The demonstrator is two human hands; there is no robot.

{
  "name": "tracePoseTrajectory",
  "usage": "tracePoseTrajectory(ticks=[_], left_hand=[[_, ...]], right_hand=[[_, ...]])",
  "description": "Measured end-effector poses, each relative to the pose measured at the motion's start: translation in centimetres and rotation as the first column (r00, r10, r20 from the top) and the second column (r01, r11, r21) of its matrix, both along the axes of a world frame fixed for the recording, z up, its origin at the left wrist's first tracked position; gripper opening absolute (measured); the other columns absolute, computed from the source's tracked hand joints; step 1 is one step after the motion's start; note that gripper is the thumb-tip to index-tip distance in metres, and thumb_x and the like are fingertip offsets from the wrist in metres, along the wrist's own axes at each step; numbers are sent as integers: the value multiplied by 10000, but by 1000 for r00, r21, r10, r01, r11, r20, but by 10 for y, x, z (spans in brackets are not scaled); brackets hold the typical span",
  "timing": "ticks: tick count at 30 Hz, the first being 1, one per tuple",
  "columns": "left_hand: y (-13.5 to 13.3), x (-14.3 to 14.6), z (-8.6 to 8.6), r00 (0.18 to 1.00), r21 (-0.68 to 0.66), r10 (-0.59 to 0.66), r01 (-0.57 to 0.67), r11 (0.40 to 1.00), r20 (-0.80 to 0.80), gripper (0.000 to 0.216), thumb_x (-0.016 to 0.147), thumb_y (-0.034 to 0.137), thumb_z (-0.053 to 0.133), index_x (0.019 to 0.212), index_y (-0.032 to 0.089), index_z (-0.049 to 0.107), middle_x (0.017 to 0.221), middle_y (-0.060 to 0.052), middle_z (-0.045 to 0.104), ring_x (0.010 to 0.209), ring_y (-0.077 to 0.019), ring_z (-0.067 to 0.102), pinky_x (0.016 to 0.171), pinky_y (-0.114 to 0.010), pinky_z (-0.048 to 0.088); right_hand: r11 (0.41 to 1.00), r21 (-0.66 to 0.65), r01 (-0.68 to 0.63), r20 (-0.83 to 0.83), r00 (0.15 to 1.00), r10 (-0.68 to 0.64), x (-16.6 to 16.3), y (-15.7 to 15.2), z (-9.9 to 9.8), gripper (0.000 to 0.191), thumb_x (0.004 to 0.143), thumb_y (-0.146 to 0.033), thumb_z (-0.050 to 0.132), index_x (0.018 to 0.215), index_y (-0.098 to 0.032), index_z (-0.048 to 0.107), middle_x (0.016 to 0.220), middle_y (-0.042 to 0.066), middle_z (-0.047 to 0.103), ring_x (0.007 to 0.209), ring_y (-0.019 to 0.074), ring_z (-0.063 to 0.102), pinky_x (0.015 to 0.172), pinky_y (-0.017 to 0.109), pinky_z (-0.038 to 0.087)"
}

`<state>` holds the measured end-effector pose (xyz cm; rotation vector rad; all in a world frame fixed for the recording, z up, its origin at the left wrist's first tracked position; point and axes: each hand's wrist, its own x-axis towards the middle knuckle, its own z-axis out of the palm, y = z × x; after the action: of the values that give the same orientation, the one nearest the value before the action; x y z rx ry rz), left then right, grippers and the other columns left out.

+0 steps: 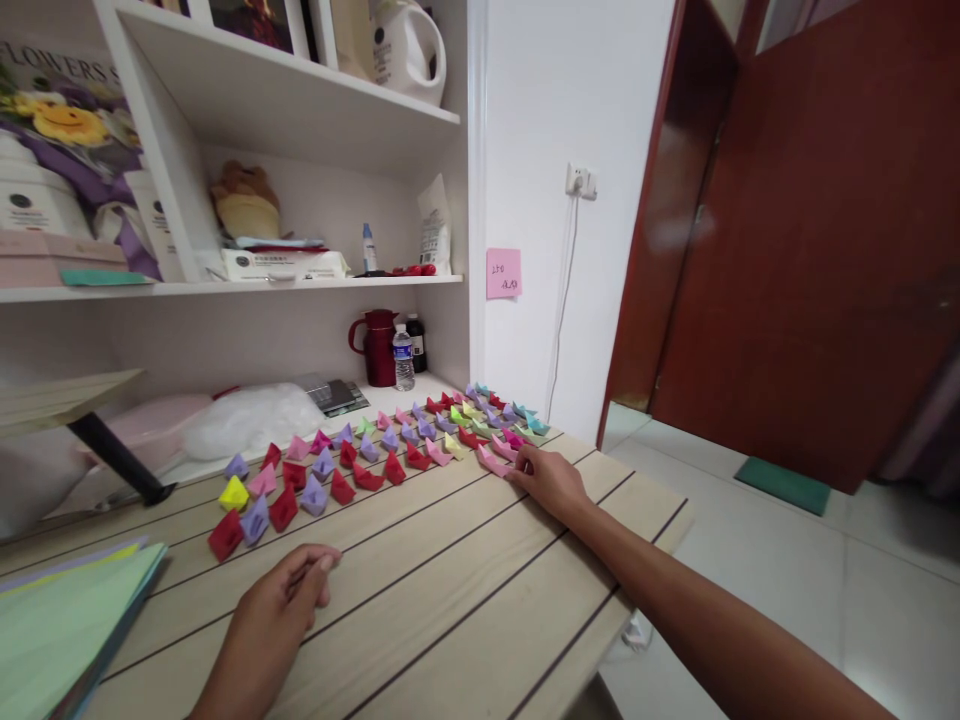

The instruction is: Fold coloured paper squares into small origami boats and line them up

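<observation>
Several rows of small folded paper boats in red, purple, pink, yellow, green and blue stand on the wood-plank table (450, 580). At the right end of the front row, my right hand (551, 482) has its fingers pinched on the end of a pink paper boat (493, 461), which rests on the tabletop. A magenta boat (513, 439) sits just behind those fingers. My left hand (279, 610) lies on the table with curled fingers and nothing visible in them. Nearest to it are a purple boat (256, 521) and a red boat (226, 536).
A stack of coloured paper (82, 620) lies at the left front, near a raised wooden stand (75, 398). Behind the boats, a white shelf unit (300, 290) holds a dark red jug (380, 348) and a water bottle (403, 358). The table's right edge drops to a tiled floor (757, 600).
</observation>
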<state>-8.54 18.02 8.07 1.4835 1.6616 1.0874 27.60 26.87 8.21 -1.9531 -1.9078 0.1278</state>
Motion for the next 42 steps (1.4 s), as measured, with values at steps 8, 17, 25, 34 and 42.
tracePoseTrajectory(ticks=[8, 17, 25, 34, 42], left_hand=[[-2, 0, 0, 1000, -1, 19, -19, 1000, 3, 643, 584, 764, 590, 912, 212, 622, 580, 37, 560, 573, -182, 506, 533, -287, 369], [1, -4, -4, 1000, 3, 2, -2, 1000, 1, 654, 617, 766, 578, 949, 205, 615, 588, 40, 562, 558, -170, 482, 542, -287, 376], [-1, 1, 2, 1000, 2, 30, -30, 1000, 3, 661, 575, 784, 586, 901, 210, 623, 578, 38, 565, 526, -166, 474, 511, -282, 359], [-4, 3, 3, 1000, 39, 15, -15, 999, 10, 604, 598, 760, 599, 856, 214, 633, 561, 37, 556, 530, -168, 491, 516, -278, 384], [-4, 2, 2, 1000, 72, -16, 18, 997, -18, 496, 699, 657, 592, 894, 203, 641, 570, 48, 555, 497, -142, 450, 495, -264, 349]], right_hand=[[1000, -16, -20, 17, 1000, 20, -1, 4, -1, 275, 944, -414, 579, 1032, -158, 625, 998, 46, 645, 869, 174, 623, 778, 360, 526], [999, -38, -16, 37, 999, 17, -3, 5, 1, 272, 956, -391, 576, 1085, -157, 627, 1053, 58, 656, 902, 179, 645, 800, 374, 550], [1000, 11, 8, 32, 999, -8, -3, 2, 0, 278, 935, -429, 585, 980, -159, 633, 952, 38, 656, 811, 160, 620, 727, 326, 513], [935, 101, -339, 138, 936, 324, -21, -38, 7, 343, 971, -401, 428, 742, -205, 592, 744, 42, 697, 684, 168, 595, 610, 264, 326], [593, 11, -805, 265, 574, 775, -114, -82, 6, 219, 927, -422, 483, 849, -251, 596, 855, -13, 730, 763, 152, 651, 645, 250, 358]])
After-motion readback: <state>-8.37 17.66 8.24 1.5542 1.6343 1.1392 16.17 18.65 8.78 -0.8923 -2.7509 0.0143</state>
